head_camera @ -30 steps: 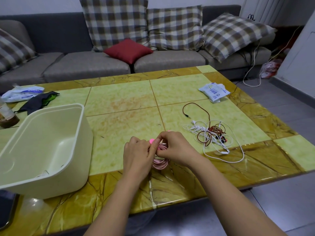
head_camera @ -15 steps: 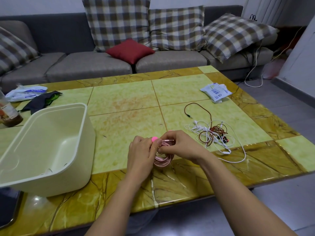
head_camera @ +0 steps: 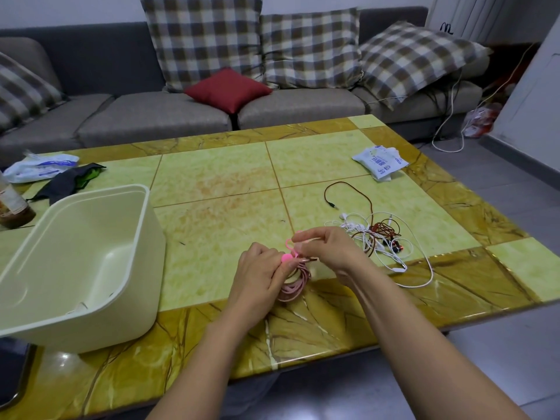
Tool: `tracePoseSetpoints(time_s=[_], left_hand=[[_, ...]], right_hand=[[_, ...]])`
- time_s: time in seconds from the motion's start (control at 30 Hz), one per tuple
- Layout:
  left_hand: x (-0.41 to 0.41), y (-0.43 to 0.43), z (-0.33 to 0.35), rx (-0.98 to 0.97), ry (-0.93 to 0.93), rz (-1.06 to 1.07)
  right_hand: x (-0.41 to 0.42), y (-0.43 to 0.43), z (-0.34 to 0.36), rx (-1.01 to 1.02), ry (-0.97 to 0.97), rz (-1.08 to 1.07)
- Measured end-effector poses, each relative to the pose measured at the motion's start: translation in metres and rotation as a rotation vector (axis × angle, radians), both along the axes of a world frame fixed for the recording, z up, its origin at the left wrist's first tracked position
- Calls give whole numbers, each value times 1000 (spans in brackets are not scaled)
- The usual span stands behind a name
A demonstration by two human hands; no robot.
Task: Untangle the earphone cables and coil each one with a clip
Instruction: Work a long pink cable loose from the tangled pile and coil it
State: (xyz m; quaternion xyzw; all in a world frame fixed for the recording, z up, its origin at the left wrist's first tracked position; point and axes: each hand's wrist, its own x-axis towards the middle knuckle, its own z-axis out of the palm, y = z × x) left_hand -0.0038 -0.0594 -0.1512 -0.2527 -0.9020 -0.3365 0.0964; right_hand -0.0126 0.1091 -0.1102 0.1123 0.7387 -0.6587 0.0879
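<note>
A coiled pink earphone cable (head_camera: 295, 284) hangs just above the table's front middle. My left hand (head_camera: 257, 275) grips the coil from the left. A bright pink clip (head_camera: 288, 251) with a round head sits at the top of the coil. My right hand (head_camera: 328, 248) pinches the clip's thin looped end. To the right lies a tangle of white earphone cable (head_camera: 406, 247) and dark red earphone cable (head_camera: 368, 204) on the table, untouched.
A cream plastic bin (head_camera: 81, 262) stands at the front left of the yellow tiled table (head_camera: 218, 183). A white packet (head_camera: 380, 160) lies at the back right. A dark cloth (head_camera: 68, 181), a plastic bag (head_camera: 39, 166) and a bottle (head_camera: 12, 204) sit at the left. A sofa with cushions stands behind.
My right hand has lifted and drawn the clip's looped end up away from the coil. The view has shifted slightly. The tangle on the right has not moved.
</note>
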Motion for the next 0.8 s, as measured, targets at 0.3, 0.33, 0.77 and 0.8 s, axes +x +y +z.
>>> tracePoseSetpoints(time_s=[0.3,0.33,0.77,0.8], left_hand=[[4,7,7,51,-60,35],[4,6,8,59,-62,44],[7,1,13,111,-181,1],[7,1,13,115,-192,14]], right_hand=[[0,4,2,-41,258,-63],[2,3,5,-54,261,-20],[9,4,11,13,188,240],[9,4,12,32,198,259]])
